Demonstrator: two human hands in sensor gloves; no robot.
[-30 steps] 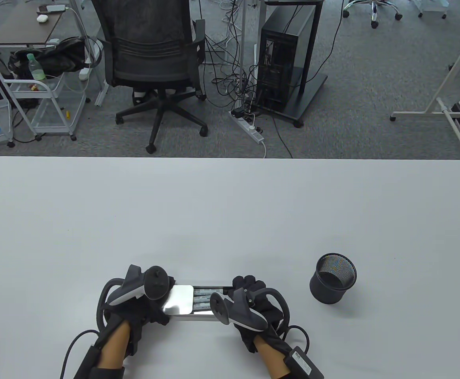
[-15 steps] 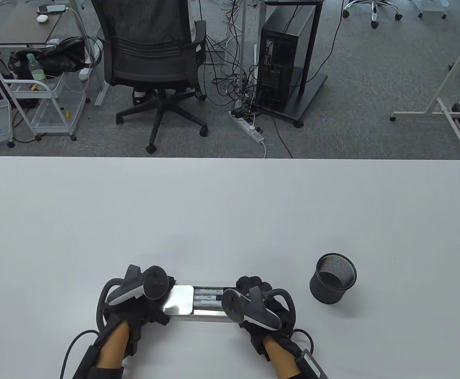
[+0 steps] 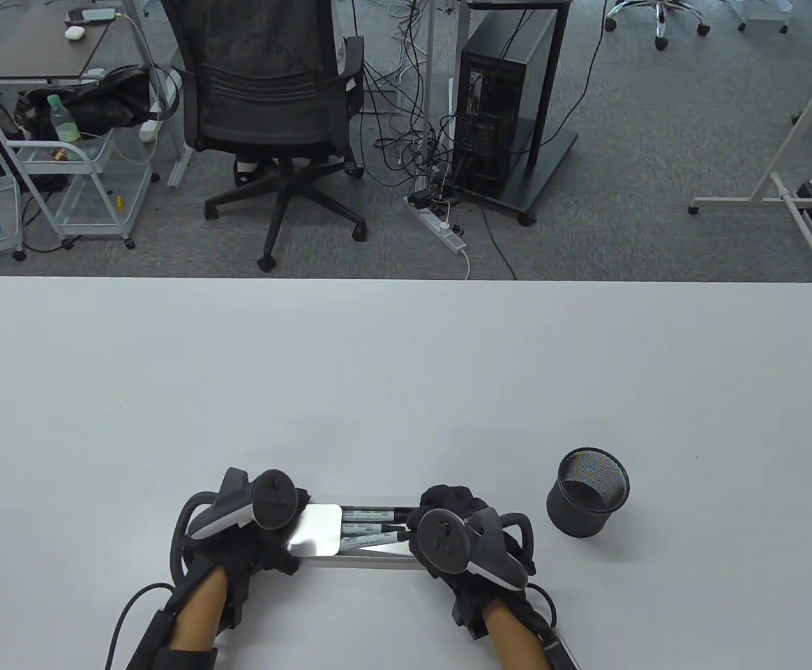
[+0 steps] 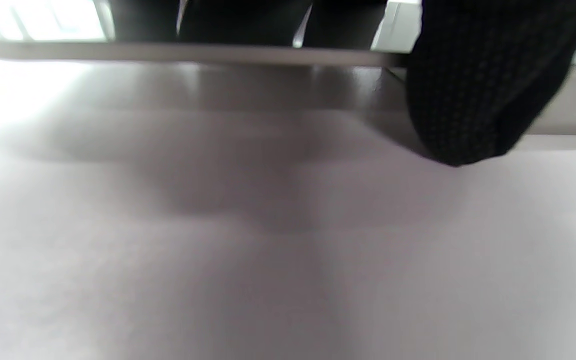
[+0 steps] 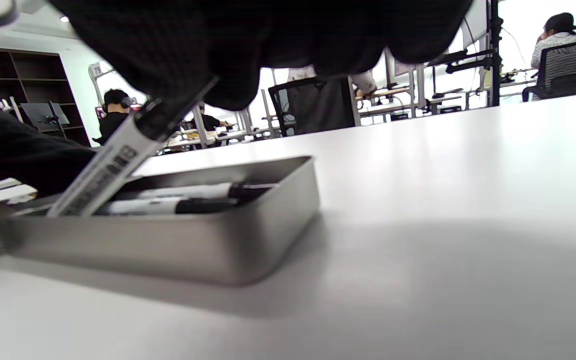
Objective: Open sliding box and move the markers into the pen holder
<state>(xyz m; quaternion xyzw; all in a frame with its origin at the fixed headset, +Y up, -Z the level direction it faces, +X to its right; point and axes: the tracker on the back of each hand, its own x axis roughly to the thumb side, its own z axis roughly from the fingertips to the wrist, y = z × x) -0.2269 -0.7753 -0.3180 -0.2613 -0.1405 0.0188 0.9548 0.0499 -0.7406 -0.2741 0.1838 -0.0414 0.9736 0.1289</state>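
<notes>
A silver sliding box [image 3: 378,553] lies near the table's front edge, its lid [image 3: 315,530] slid to the left. My left hand [image 3: 259,534] grips the box's left end, one fingertip [image 4: 478,100] against its side wall [image 4: 193,52]. My right hand [image 3: 448,506] is at the right end and pinches the black cap end of one marker [image 5: 105,172], which tilts up out of the box [image 5: 178,245]. Two more markers [image 5: 183,197] lie flat inside. The black mesh pen holder [image 3: 587,501] stands upright to the right of the box, apart from my right hand.
The white table [image 3: 406,377] stretches bare behind and beside the box. Beyond its far edge are an office chair [image 3: 273,105], a computer tower [image 3: 500,105] and cables on the floor. The right wrist view shows people seated at desks far off.
My right hand slid rightward along the box and took hold of one marker, raising its cap end. The left hand and lid stayed put.
</notes>
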